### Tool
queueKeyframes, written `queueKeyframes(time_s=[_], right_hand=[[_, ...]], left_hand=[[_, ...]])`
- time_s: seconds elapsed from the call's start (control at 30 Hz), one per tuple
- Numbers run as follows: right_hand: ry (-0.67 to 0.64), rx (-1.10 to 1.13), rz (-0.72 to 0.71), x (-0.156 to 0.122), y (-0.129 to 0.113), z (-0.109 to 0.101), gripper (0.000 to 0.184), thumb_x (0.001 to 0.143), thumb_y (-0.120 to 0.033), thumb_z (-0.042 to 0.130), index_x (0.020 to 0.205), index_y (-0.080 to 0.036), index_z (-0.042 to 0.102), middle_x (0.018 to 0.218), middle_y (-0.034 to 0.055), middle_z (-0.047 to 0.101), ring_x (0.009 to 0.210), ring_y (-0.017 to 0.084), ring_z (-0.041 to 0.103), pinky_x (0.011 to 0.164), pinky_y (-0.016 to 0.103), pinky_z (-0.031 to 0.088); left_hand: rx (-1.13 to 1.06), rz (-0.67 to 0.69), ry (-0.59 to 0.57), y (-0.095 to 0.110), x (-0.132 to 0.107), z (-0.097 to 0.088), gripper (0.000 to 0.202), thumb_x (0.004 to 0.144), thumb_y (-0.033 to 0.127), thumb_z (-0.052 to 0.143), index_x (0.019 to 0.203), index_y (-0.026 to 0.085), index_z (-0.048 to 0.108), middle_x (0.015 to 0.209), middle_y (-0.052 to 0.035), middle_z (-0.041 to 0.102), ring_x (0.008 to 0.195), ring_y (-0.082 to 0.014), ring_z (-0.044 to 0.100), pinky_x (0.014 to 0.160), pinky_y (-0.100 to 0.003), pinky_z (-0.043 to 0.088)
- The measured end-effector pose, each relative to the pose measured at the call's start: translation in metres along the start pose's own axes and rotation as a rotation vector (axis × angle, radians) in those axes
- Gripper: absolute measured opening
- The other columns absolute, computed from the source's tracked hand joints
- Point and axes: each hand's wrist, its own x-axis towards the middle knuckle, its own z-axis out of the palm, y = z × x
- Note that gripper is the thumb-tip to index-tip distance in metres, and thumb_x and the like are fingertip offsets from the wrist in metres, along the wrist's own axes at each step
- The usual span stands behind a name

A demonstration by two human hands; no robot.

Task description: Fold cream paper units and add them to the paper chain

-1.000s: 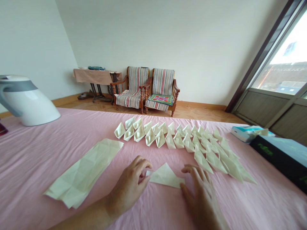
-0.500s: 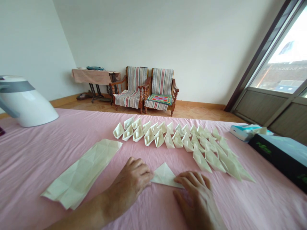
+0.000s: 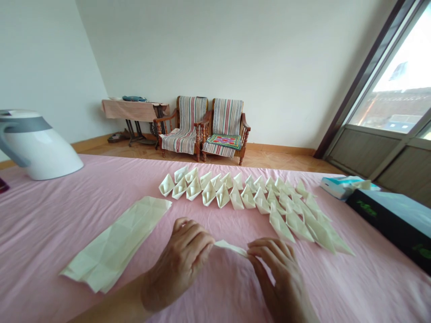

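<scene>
Our left hand (image 3: 184,258) is curled nearly closed, thumb and fingers pinching the left end of a small folded paper (image 3: 231,246); our right hand (image 3: 281,271) pinches its right end, the fingers loosely bent. The folded paper sits between them, edge towards us, over the pink cloth (image 3: 229,291); we cannot tell whether it touches down. Just beyond stand rows of pale paper boats (image 3: 222,196). To our left lie flat, creased sheets (image 3: 117,242), with a white jug (image 3: 54,152) farther off. A black box (image 3: 373,220) lies at far right.
</scene>
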Motion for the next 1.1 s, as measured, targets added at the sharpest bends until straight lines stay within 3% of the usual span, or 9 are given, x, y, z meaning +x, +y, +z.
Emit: queueKeyframes(time_s=[0.13, 0.27, 0.43, 0.6, 0.7, 0.8, 1.0, 1.1], right_hand=[[0.070, 0.109, -0.055, 0.006, -0.009, -0.004, 0.013, 0.092, -0.017, 0.053, 0.102, -0.023, 0.059, 0.091, 0.0030, 0.067, 0.087, 0.019, 0.060, 0.075, 0.032, 0.046], [0.098, 0.173, -0.109, 0.011, -0.013, -0.008, 0.017, 0.090, -0.011, 0.053, 0.101, -0.022, 0.061, 0.084, 0.0023, 0.067, 0.079, 0.018, 0.061, 0.069, 0.030, 0.047], [0.109, 0.299, 0.013, 0.009, -0.014, -0.008, 0.011, 0.092, -0.018, 0.055, 0.095, -0.024, 0.062, 0.078, -0.0007, 0.066, 0.072, 0.016, 0.061, 0.063, 0.027, 0.047], [0.051, 0.241, 0.194, -0.001, -0.001, 0.010, 0.009, 0.089, -0.023, 0.059, 0.093, -0.027, 0.066, 0.081, -0.0015, 0.069, 0.076, 0.019, 0.062, 0.069, 0.031, 0.045], [-0.086, 0.160, 0.298, -0.003, 0.005, 0.017, 0.008, 0.085, -0.026, 0.063, 0.078, -0.028, 0.067, 0.074, -0.0016, 0.067, 0.076, 0.022, 0.060, 0.073, 0.036, 0.040], [-0.142, 0.104, 0.380, -0.001, 0.008, 0.020, 0.010, 0.084, -0.025, 0.063, 0.077, -0.028, 0.068, 0.077, -0.0006, 0.068, 0.082, 0.024, 0.059, 0.079, 0.040, 0.036], [-0.204, 0.160, 0.420, -0.002, 0.014, 0.021, 0.008, 0.084, -0.029, 0.061, 0.079, -0.029, 0.068, 0.079, -0.0011, 0.068, 0.083, 0.024, 0.058, 0.079, 0.038, 0.034], [-0.173, 0.170, 0.458, -0.002, 0.011, 0.020, 0.010, 0.084, -0.027, 0.059, 0.078, -0.027, 0.067, 0.080, 0.0002, 0.068, 0.084, 0.024, 0.057, 0.080, 0.039, 0.033]], left_hand=[[-0.066, -0.031, 0.087, -0.001, 0.001, -0.001, 0.015, 0.094, 0.010, 0.045, 0.086, 0.018, 0.056, 0.076, -0.0016, 0.057, 0.075, -0.0178, 0.051, 0.078, -0.034, 0.034], [-0.265, -0.154, 0.056, -0.004, 0.001, -0.001, 0.014, 0.094, 0.016, 0.047, 0.088, 0.017, 0.059, 0.077, -0.0011, 0.058, 0.075, -0.0161, 0.055, 0.073, -0.027, 0.040], [-0.546, -0.479, -0.042, -0.008, 0.001, 0.002, 0.022, 0.095, 0.028, 0.049, 0.080, 0.017, 0.060, 0.074, 0.0000, 0.059, 0.073, -0.0149, 0.057, 0.069, -0.023, 0.044], [-0.494, -0.605, -0.146, -0.009, 0.000, 0.011, 0.017, 0.090, 0.025, 0.053, 0.079, 0.017, 0.063, 0.072, 0.0004, 0.062, 0.068, -0.0152, 0.056, 0.065, -0.024, 0.042], [-0.278, -0.569, -0.171, -0.007, -0.001, 0.016, 0.009, 0.085, 0.017, 0.059, 0.078, 0.018, 0.064, 0.073, 0.0008, 0.064, 0.069, -0.0159, 0.056, 0.067, -0.026, 0.040], [-0.139, -0.462, -0.177, -0.007, -0.002, 0.018, 0.009, 0.082, 0.011, 0.063, 0.076, 0.018, 0.063, 0.076, 0.0004, 0.063, 0.076, -0.0181, 0.056, 0.074, -0.030, 0.038], [-0.093, -0.218, -0.164, 0.000, -0.002, 0.015, 0.014, 0.089, 0.007, 0.058, 0.091, 0.020, 0.064, 0.092, -0.0021, 0.062, 0.092, -0.0209, 0.052, 0.083, -0.035, 0.036], [-0.134, -0.069, -0.243, 0.009, -0.001, 0.010, 0.015, 0.097, 0.016, 0.050, 0.103, 0.023, 0.063, 0.096, -0.0019, 0.062, 0.092, -0.0199, 0.051, 0.086, -0.035, 0.036]])
